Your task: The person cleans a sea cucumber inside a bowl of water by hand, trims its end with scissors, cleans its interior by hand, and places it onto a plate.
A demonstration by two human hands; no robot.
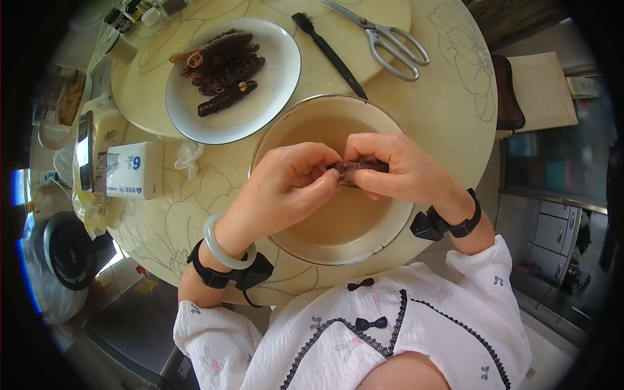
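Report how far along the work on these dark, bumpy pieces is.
Done: probably some, as the liquid in the basin is cloudy. In hand: one dark piece, pinched by the left hand and right hand over the basin. Left: that piece, at least. Whether the pile on the plate is waiting or finished, I can't tell.

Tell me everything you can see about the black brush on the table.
The brush is slim and black, with a long, straight handle, plastic by its look, and short dark bristles at one end. It lies slantwise between the white plate and the scissors, bristles farthest from the person. Its handle end reaches the far rim of the basin; whether they touch isn't clear. No hand is on it.
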